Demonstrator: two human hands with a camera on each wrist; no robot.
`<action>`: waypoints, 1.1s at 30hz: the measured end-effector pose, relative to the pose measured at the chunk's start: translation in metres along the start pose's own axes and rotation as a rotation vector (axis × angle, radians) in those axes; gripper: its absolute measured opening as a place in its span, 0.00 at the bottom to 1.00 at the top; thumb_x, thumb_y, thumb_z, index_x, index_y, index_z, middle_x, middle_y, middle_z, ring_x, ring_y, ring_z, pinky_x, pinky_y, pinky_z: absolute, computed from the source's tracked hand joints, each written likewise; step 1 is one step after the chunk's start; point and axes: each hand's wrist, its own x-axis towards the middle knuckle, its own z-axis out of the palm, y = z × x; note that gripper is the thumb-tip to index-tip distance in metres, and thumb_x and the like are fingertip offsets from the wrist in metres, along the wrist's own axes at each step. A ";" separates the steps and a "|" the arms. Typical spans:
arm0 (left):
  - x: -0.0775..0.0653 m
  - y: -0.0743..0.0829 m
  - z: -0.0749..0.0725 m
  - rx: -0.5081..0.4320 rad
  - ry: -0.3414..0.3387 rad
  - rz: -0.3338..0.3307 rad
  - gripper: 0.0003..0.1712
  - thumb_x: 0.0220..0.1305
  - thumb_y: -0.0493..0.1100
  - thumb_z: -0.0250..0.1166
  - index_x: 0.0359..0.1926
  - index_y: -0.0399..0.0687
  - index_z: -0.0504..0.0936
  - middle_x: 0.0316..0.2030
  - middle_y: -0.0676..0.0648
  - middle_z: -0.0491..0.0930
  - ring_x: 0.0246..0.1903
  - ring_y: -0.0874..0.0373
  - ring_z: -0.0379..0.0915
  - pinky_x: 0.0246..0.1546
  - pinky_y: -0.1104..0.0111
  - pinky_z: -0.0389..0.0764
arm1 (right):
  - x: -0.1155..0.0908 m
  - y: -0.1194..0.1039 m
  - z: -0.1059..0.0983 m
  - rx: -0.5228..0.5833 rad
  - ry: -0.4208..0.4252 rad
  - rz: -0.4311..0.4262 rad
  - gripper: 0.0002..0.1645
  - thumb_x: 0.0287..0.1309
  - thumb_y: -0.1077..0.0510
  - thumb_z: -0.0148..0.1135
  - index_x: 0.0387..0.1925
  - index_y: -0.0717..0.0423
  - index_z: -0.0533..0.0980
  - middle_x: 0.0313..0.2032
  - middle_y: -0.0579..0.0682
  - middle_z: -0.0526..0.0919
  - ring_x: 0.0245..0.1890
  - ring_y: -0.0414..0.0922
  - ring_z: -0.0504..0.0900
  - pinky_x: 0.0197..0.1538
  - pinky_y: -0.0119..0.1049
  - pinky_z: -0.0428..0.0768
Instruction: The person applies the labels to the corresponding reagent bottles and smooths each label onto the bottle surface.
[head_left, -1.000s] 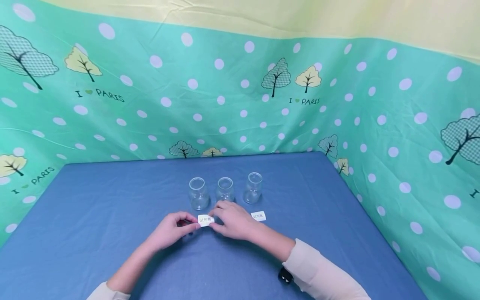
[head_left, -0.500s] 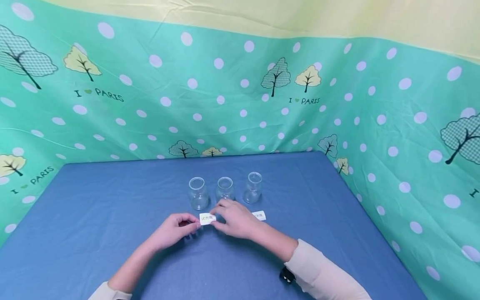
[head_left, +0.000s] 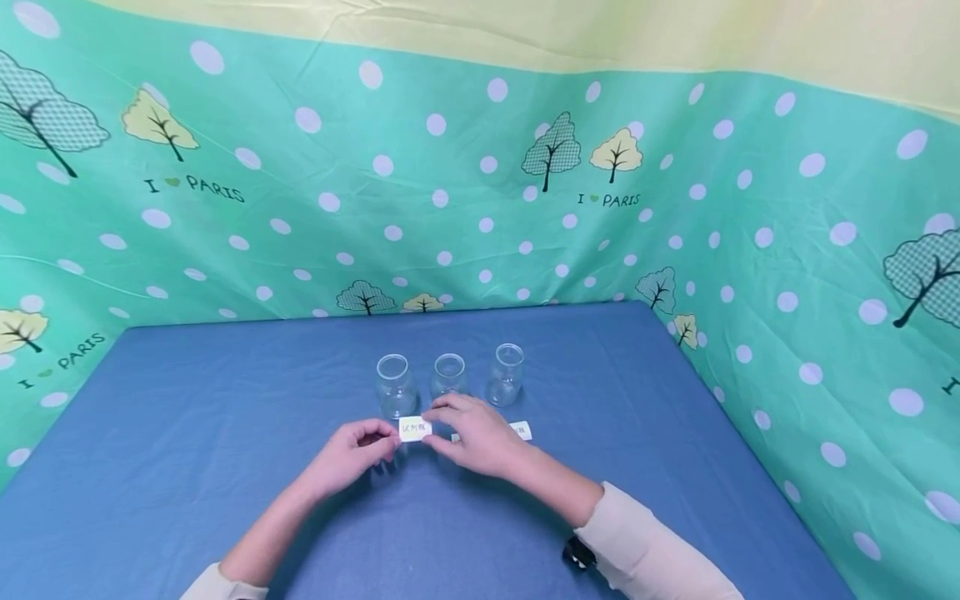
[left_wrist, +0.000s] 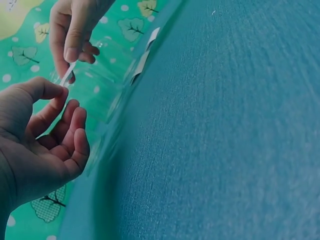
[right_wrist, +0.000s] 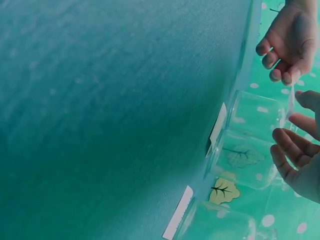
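Observation:
A small white paper label (head_left: pixel 415 428) with dark handwritten characters is held up between my two hands in front of the left jar. My left hand (head_left: pixel 352 457) pinches its left edge between thumb and forefinger, the other fingers loosely curled in the left wrist view. At the opposite edge, the thumb and forefinger of my right hand (head_left: pixel 480 435) grip it. Three clear glass jars stand in a row behind: the left jar (head_left: pixel 395 387), the middle jar (head_left: pixel 449 375), partly hidden by my right hand, and the right jar (head_left: pixel 506 377).
Another white label (head_left: pixel 521 430) lies before the right jar, partly covered by my right forearm. A further label (right_wrist: pixel 217 125) lies by the middle jar. Blue cloth (head_left: pixel 225 400) covers the table; a green dotted curtain (head_left: pixel 420 183) hangs behind and at the sides.
The held label has risen slightly and moved a little towards the left jar, facing up more squarely. My right hand shifted slightly up and right, uncovering an edge of the label on the table.

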 end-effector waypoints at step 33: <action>-0.004 0.019 0.012 0.087 -0.013 0.171 0.09 0.64 0.45 0.60 0.39 0.45 0.80 0.29 0.41 0.79 0.28 0.53 0.74 0.29 0.73 0.74 | -0.013 -0.012 0.002 0.237 0.167 -0.035 0.08 0.56 0.52 0.64 0.37 0.48 0.83 0.27 0.43 0.75 0.21 0.32 0.66 0.26 0.16 0.63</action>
